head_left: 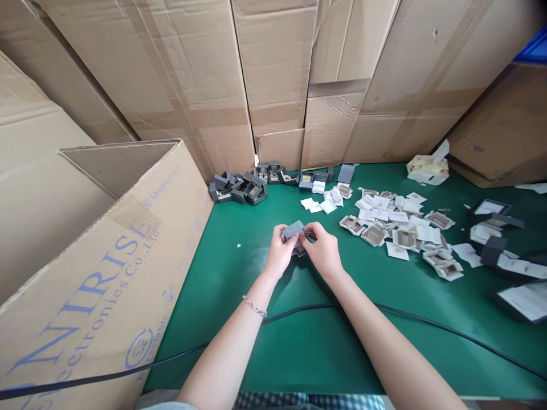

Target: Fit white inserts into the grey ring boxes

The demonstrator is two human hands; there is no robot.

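Above the green table (325,336), my left hand (280,253) and my right hand (323,248) meet around a small dark grey box (294,230). Fingers of both hands are curled on it, the left at its left side, the right at its right side. The box's flat grey lid faces up and tilts slightly. A metal bracelet (254,306) sits on my left wrist. Whether the box is open or closed underneath is hidden by my fingers.
A heap of dark grey boxes (243,188) lies at the back. White paper inserts and cards (397,225) are scattered to the right, with more grey boxes (493,228) beyond. A large printed carton (98,273) stands left. A black cable (299,310) crosses the table. Cardboard walls stand behind.
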